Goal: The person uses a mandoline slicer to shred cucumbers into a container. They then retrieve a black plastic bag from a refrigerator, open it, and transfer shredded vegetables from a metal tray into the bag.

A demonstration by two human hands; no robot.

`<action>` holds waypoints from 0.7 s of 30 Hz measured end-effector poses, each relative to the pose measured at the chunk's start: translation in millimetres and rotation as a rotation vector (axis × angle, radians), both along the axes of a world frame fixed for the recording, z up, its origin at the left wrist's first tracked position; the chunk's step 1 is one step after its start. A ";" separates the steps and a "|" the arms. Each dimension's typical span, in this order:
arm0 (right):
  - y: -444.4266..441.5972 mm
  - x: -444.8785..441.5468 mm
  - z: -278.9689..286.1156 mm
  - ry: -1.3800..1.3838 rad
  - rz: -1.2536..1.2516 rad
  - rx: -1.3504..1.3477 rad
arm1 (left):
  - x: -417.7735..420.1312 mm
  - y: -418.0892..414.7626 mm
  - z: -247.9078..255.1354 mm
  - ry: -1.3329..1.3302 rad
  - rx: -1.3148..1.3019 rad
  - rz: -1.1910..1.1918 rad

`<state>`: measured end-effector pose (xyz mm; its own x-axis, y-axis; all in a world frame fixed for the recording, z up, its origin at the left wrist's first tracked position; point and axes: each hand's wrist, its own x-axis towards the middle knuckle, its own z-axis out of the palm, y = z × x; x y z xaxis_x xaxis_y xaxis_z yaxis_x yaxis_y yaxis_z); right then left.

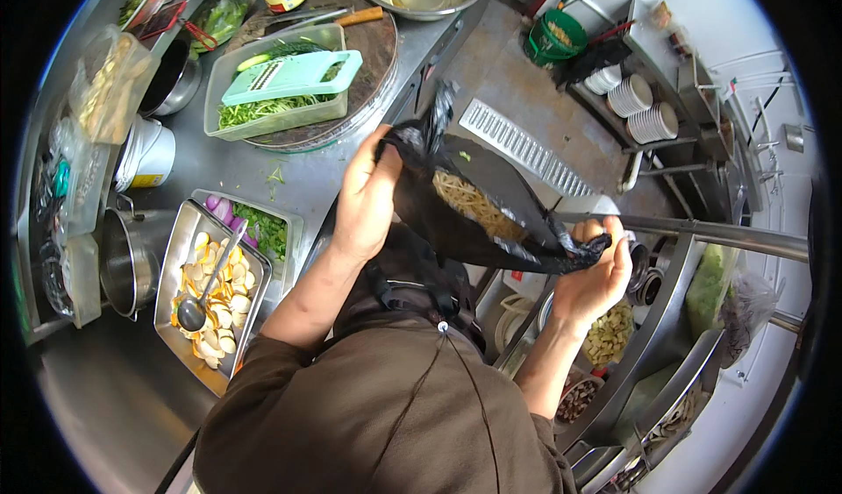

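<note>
A black plastic bag (434,231) hangs between my hands in front of my waist, its mouth spread wide. Inside it lie pale, thin strands that look like bean sprouts (477,205). My left hand (368,198) grips the bag's rim on one side, thumb on top. At the opposite corner, my right hand (595,270) holds a bunched, twisted end of the plastic. A small green scrap (465,156) clings to the inner face of the bag. The bottom of the bag is hidden from me.
On the left steel counter (230,159), a plastic container with a green grater (289,78) sits on a round chopping board (378,66). Nearer is a metal tray (258,277) of sliced food with a ladle (192,313). A green bucket (556,37) and a floor drain grate (520,145) lie beyond.
</note>
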<state>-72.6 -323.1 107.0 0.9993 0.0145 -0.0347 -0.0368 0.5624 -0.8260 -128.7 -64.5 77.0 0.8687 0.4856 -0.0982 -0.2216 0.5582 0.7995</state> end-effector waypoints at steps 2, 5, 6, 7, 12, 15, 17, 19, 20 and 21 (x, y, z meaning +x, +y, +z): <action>9.5 9.1 -10.4 -0.076 0.053 -0.216 | 7.0 8.5 -10.5 0.036 0.120 0.075; 30.1 7.8 1.7 0.002 0.167 -0.672 | 11.6 16.4 -20.7 0.110 0.190 0.120; 26.0 10.0 -2.5 -0.025 0.201 -0.792 | 16.5 15.3 -22.4 0.115 0.250 0.122; 19.4 12.1 -19.0 -0.051 0.174 -0.822 | 20.2 14.3 -24.4 0.118 0.310 0.124; -2.7 6.0 -41.2 0.096 -0.111 -0.789 | 23.9 11.6 -37.2 0.159 0.362 -0.017; -6.8 -4.0 -21.8 0.279 -0.269 -0.633 | 21.2 -0.3 -32.8 0.042 0.204 -0.171; -23.4 -16.0 -21.9 0.251 -0.260 -0.424 | 21.3 0.3 -44.9 0.001 0.232 -0.272; -33.7 -23.7 -13.9 0.217 -0.315 -0.322 | 20.4 -13.8 -48.8 0.056 0.129 -0.301; -38.4 -26.6 -10.0 0.254 -0.325 -0.278 | 20.2 -19.4 -48.0 0.062 0.073 -0.341; -45.9 -30.8 -6.1 0.289 -0.351 -0.240 | 22.6 -23.0 -51.2 0.058 0.050 -0.382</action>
